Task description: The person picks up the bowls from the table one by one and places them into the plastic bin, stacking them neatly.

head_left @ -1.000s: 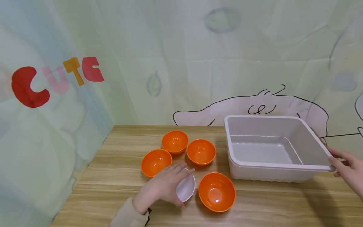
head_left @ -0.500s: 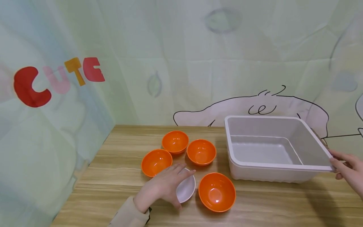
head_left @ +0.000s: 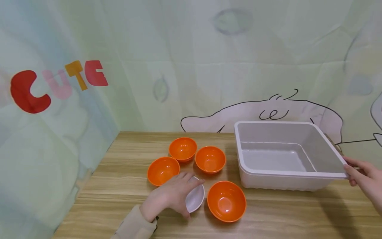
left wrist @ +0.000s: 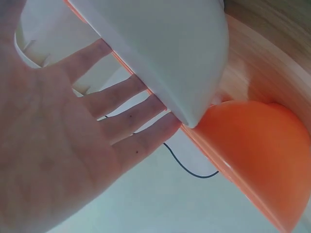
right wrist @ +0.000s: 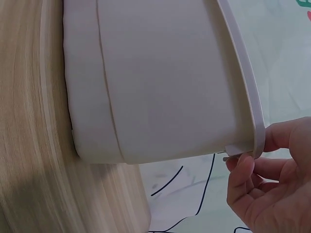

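White bowl (head_left: 195, 198) sits upright on the wooden surface (head_left: 104, 199), near side, left of the bin. The left hand (head_left: 175, 194) is spread over it, fingers nearly straight, fingertips at the rim; the hand covers the bowl's left part. Crowding it: front orange bowl (head_left: 226, 201) just beside on the right, left orange bowl (head_left: 163, 171) behind the knuckles, lower edge partly covered; back orange bowl (head_left: 182, 149) and middle orange bowl (head_left: 210, 160) farther back. Gaps between rims hard to judge. Gray bin (head_left: 286, 181) stands to the right, its rim corner pinched by the right hand (head_left: 362, 172), which is cut off at the frame edge. Printed curtain (head_left: 191, 39) behind. Left wrist view: left thumb not visible, white bowl cropped at top; which orange bowl shows there, cannot tell.
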